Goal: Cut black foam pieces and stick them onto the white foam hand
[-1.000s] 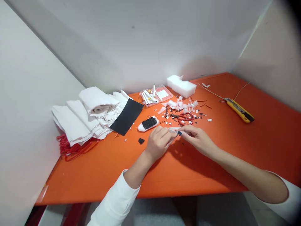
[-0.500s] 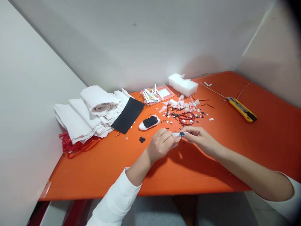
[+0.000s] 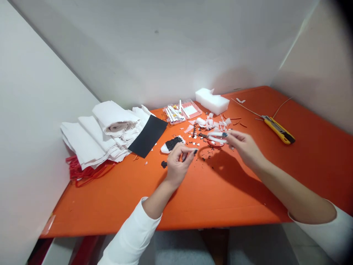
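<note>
White and thin, a loop point(image 3: 216, 140) is held up over the orange table point(image 3: 220, 206), pinched between the thumb and fingers of the right hand point(image 3: 245, 146). From where I stand it partly covers the red-handled scissors point(image 3: 215, 145), with foam scraps point(image 3: 203, 122) just behind. Near the black-and-white piece point(image 3: 164, 148), the left hand point(image 3: 177, 163) has thumb and fingertip pressed together; I can't tell whether something tiny sits between them. A yellow cutter point(image 3: 278, 129) lies well apart, to the right.
</note>
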Demonstrator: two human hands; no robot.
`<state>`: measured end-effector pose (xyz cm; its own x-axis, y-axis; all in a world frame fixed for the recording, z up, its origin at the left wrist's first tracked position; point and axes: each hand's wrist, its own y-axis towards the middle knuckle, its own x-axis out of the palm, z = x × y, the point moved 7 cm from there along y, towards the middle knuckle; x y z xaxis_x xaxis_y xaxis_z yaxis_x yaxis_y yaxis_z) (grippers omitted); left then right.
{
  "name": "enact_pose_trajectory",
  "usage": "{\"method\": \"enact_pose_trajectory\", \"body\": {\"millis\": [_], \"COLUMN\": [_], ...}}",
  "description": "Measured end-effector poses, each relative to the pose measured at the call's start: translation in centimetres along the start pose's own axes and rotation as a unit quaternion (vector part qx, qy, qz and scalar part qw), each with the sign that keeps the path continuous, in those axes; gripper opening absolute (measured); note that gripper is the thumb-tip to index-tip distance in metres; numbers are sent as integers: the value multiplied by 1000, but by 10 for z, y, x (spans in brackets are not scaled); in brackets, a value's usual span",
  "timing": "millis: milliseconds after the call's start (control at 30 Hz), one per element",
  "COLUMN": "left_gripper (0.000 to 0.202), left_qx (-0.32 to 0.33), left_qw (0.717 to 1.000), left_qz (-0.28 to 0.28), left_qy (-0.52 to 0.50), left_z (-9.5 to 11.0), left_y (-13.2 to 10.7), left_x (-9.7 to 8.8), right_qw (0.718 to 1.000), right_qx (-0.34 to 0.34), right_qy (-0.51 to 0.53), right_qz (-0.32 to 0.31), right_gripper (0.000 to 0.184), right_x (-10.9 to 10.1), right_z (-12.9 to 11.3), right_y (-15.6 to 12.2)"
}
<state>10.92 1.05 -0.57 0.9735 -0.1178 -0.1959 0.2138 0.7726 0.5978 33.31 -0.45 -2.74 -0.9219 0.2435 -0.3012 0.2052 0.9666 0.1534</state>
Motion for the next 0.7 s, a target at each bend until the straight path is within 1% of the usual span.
{"method": "enact_pose_trajectory", "body": {"millis": [33,67,100,167,233,300,400,500,567,633,700], "left_gripper": [10,13,16,22,28,39,55,65,68,68,68], "left_qx": [-34,-65,-95,-149,-210,-270,-328,-360,-374,-382,-384], "left_qw": [999,998,995,988,976,957,926,897,883,874,871], "left_qz": [15,21,21,5,-24,-44,-55,-85,-103,-112,-115], "left_qy": [-6,-9,-12,-25,-50,-93,-180,-242,-264,-279,-286], "left_z": [-8,-16,-24,-38,-50,-56,-56,-52,-53,-55,-57], "left_y": [2,4,6,6,3,-4,-11,-15,-17,-19,-20], "left_x": [-3,-5,-5,-2,6,13,21,29,32,34,35], "right_qw": [998,990,971,954,942,936,927,915,908,901,891], "right_qx": [-7,-15,-20,-13,-2,3,-4,-5,1,14,31], "right_qy": [-50,-126,-206,-248,-279,-310,-354,-395,-413,-427,-441], "right_qz": [36,69,116,166,184,167,121,85,74,81,103], "right_gripper": [31,32,32,36,41,38,35,37,34,30,28], "right_x": [-17,-34,-53,-83,-102,-106,-95,-82,-79,-81,-88], "right_z": [3,6,9,20,33,44,52,54,56,58,60], "right_y": [8,16,23,34,41,47,51,52,52,51,49]}}
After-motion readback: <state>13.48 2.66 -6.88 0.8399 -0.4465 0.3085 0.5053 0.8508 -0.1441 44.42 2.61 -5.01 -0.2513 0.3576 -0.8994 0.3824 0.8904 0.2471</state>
